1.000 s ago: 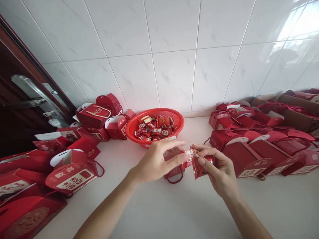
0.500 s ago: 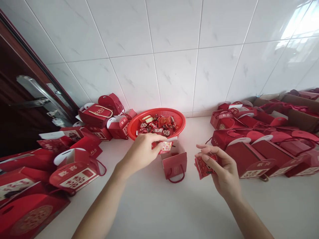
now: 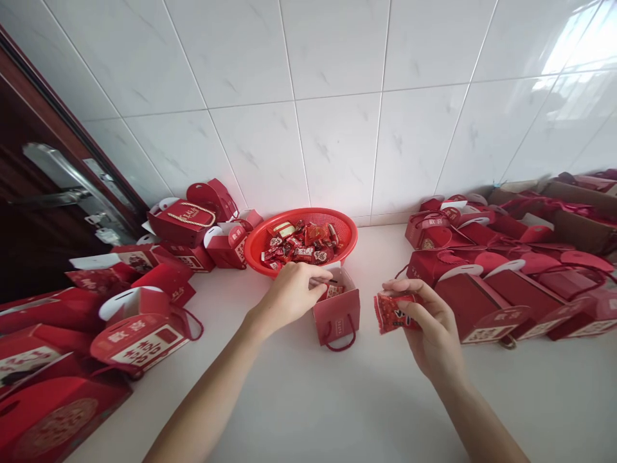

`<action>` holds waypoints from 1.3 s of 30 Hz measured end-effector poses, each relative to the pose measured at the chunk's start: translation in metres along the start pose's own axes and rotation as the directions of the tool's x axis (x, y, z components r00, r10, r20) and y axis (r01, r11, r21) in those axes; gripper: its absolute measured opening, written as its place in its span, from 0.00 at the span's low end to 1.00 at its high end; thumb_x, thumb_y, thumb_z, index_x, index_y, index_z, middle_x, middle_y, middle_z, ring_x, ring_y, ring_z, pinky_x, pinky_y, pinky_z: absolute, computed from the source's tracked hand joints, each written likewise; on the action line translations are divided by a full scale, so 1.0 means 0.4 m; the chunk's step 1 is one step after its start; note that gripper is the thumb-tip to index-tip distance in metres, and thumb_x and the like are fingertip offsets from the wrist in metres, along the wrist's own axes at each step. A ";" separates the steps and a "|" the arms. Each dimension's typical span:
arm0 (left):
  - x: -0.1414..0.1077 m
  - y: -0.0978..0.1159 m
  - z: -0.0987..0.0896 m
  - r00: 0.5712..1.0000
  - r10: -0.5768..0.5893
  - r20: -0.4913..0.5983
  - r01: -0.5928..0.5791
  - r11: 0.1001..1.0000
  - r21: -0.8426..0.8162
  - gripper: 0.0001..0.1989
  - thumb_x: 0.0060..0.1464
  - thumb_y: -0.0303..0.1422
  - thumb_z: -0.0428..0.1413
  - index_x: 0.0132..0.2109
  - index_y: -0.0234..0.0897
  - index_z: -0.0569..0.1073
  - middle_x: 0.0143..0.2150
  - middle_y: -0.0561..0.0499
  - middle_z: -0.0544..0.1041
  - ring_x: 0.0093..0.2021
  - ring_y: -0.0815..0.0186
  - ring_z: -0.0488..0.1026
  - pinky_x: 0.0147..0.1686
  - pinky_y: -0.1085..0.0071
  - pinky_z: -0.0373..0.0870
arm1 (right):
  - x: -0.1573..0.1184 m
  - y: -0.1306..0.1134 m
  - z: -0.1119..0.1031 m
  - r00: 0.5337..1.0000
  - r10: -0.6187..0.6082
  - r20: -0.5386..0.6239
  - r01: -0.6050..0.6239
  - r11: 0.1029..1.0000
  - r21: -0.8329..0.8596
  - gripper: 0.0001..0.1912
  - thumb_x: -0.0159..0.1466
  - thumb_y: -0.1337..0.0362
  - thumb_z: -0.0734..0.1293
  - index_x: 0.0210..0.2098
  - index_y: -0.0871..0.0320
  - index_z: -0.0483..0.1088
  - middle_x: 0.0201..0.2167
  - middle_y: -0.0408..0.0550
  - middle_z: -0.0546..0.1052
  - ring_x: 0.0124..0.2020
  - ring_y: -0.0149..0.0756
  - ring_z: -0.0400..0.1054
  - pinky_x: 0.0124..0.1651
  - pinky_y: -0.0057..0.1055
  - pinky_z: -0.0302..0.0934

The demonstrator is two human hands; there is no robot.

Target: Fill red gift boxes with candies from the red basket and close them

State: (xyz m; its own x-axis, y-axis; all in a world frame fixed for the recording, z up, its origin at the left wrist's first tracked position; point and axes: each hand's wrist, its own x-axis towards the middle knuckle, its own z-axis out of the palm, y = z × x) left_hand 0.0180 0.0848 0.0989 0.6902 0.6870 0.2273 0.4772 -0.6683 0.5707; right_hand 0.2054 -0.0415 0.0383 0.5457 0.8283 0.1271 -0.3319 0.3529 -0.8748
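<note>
My left hand (image 3: 296,292) is over the mouth of a small red gift box (image 3: 336,325), thumb and fingertips slightly apart with nothing between them. Just beneath those fingers, a small wrapped candy (image 3: 335,291) shows inside the box, whose flap is up and whose cord handle hangs at the front. To the right of the box, my right hand (image 3: 429,321) pinches a red candy packet (image 3: 394,313) with dark lettering. Behind my left hand stands a red plastic basket (image 3: 350,247) of wrapped candies (image 3: 303,244).
Several red gift boxes (image 3: 144,334) crowd the left side, some with flaps up. More boxes (image 3: 486,308) stand in rows at the right, beside a brown carton (image 3: 578,218). A tiled wall (image 3: 337,148) rises behind the white tabletop (image 3: 318,405); a door handle (image 3: 62,173) is at far left.
The floral candy packet has left my left fingers and a candy now shows inside the box. My left hand has shifted slightly right. The right-hand packet has turned, showing more of its face.
</note>
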 end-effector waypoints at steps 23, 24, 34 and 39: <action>-0.041 0.078 0.039 0.970 0.170 -0.176 -0.214 0.938 -0.273 0.17 0.66 0.40 0.52 0.32 0.37 0.76 0.24 0.53 0.70 0.27 0.68 0.68 0.28 0.72 0.66 | -0.018 0.018 0.002 0.961 -0.092 0.263 0.115 0.991 -0.072 0.08 0.64 0.59 0.73 0.42 0.53 0.77 0.32 0.45 0.80 0.30 0.35 0.73 0.37 0.35 0.69; -0.041 0.078 0.040 0.974 0.158 -0.162 -0.201 0.932 -0.301 0.15 0.66 0.40 0.53 0.34 0.37 0.77 0.25 0.54 0.72 0.26 0.69 0.69 0.27 0.73 0.67 | -0.017 0.019 0.000 0.960 -0.090 0.264 0.112 0.991 -0.070 0.07 0.65 0.59 0.73 0.41 0.53 0.78 0.29 0.44 0.79 0.28 0.34 0.71 0.35 0.34 0.68; -0.027 0.030 -0.027 0.911 0.099 -0.399 -0.124 0.992 -0.038 0.16 0.61 0.36 0.57 0.54 0.36 0.77 0.39 0.49 0.83 0.39 0.62 0.80 0.41 0.69 0.76 | -0.015 0.015 0.000 0.980 -0.066 0.187 0.082 0.993 -0.081 0.08 0.64 0.57 0.72 0.38 0.55 0.78 0.31 0.46 0.80 0.24 0.31 0.69 0.30 0.31 0.65; -0.015 -0.001 -0.059 0.968 0.052 -0.244 -0.017 0.989 0.145 0.14 0.60 0.35 0.56 0.50 0.38 0.80 0.37 0.49 0.84 0.38 0.59 0.80 0.42 0.66 0.75 | -0.012 0.012 0.000 0.986 -0.057 0.158 0.071 0.994 -0.083 0.07 0.63 0.59 0.73 0.34 0.55 0.78 0.29 0.45 0.78 0.22 0.29 0.68 0.28 0.29 0.63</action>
State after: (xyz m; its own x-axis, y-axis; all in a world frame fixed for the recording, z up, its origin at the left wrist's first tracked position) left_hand 0.0008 0.0878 0.1161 0.5605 0.7001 0.4424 0.5394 -0.7140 0.4464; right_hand 0.2013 -0.0436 0.0334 0.4356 0.8650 0.2491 -0.2274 0.3735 -0.8993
